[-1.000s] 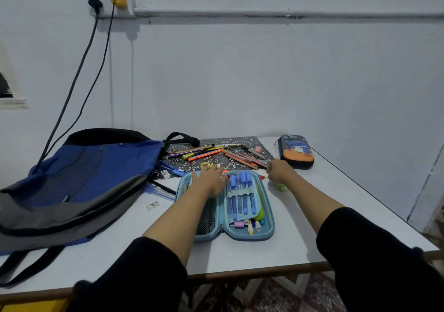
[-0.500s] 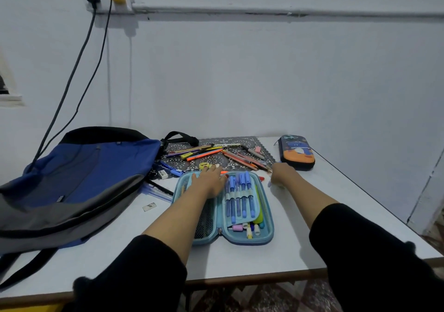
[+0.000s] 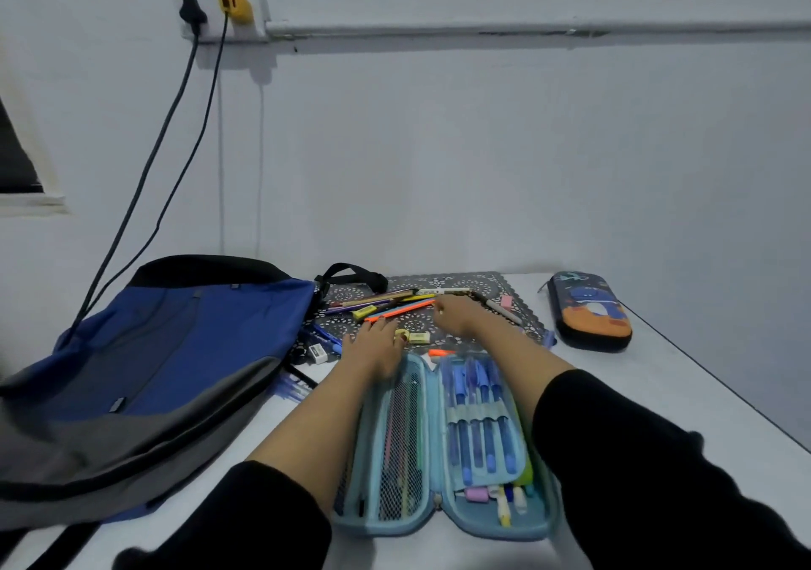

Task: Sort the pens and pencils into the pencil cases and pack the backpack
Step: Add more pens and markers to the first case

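An open light-blue pencil case (image 3: 390,528) lies in front of me, with blue pens (image 3: 478,416) in elastic loops on its right half and a mesh pocket on the left. My left hand (image 3: 373,350) rests flat on the case's far left corner. My right hand (image 3: 456,313) is over the patterned mat (image 3: 487,284), fingers at the end of an orange pencil (image 3: 399,310) among loose pencils (image 3: 382,299); a grip is not clear. A closed dark pencil case (image 3: 588,310) lies at the right. The blue and grey backpack (image 3: 175,350) lies at the left.
Small yellow pieces (image 3: 417,337), a white eraser (image 3: 317,352), a pink eraser (image 3: 506,302) and a dark pen (image 3: 500,310) lie on or near the mat. Two cables (image 3: 145,183) hang from the wall socket (image 3: 219,5) behind the backpack. The white wall is right behind the table.
My right hand has moved from beside the open case's right corner forward and left onto the mat, among the pencils. My left hand slid slightly forward. The camera has moved closer.
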